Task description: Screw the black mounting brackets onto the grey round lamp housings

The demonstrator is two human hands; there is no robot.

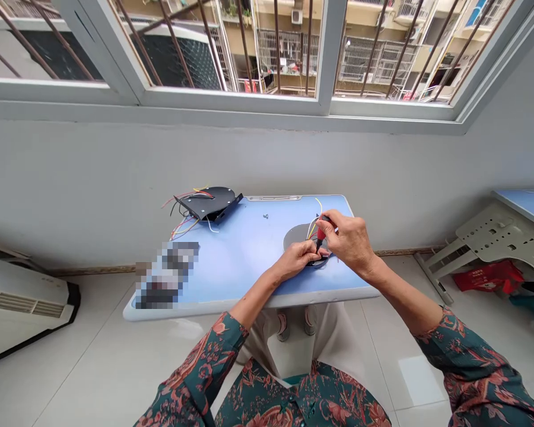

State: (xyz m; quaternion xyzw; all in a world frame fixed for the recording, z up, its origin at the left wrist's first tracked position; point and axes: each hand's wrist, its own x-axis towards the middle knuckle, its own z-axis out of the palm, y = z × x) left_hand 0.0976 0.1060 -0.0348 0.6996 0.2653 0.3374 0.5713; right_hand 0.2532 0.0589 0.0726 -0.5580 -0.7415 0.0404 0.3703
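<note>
On the right part of the blue table (pixel 244 261) lies a dark round plate (pixel 294 235) with red, white and yellow wires. My left hand (pixel 299 259) pinches at the plate's near edge, its fingers closed on the part there. A red and black screwdriver (pixel 321 232) points down beside those fingertips, its handle held in my right hand (pixel 349 237). The screwdriver's tip is hidden near my left fingers. A few small screws (pixel 266 216) rest near the back middle of the table.
Black plates with wires (pixel 211 204) sit at the table's back left corner. A blurred patch (pixel 169 276) covers something at the left edge. Behind the table is a wall under a barred window; another table (pixel 529 204) stands far right.
</note>
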